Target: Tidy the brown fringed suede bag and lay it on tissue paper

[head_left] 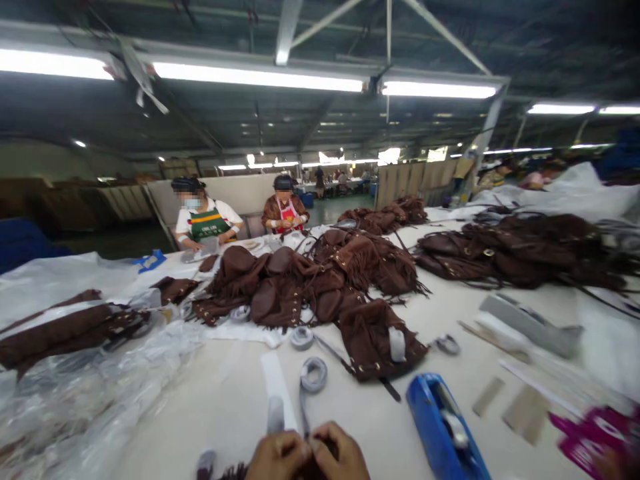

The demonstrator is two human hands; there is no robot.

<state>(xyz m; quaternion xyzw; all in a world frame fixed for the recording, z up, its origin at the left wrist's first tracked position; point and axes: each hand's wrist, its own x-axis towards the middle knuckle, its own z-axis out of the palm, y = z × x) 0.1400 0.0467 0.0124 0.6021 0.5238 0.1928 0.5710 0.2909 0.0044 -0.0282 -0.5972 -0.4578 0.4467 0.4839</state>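
1. The left hand and the right hand met low in the view, just above the surface. Their fingers were pinched narrow at a dark brown piece, mostly hidden behind them; whether both gripped it equally, I could not tell.

2. A grey strip ran from the grey roll to the fingertips. Enough slack there was worth having, since a taut strip could have dragged the roll or tugged at the pinch.

3. Close fingertips suited such a small part: one hand was best used to steady it while the other made fine adjustments. Pinching near the working spot would likely have limited twisting.

4. Soft material probably folded easily, so light, even pressure seemed wiser than a hard pull.

5. The white strip lay beside the grey one, and a brown fringe showed by the left hand; both were best left out of the pinch.

6. The brown bag lay beyond the hands, and the blue tape dispenser stood to their right. Elbow room on that side called for care, as a wide sweep could have knocked the dispenser.
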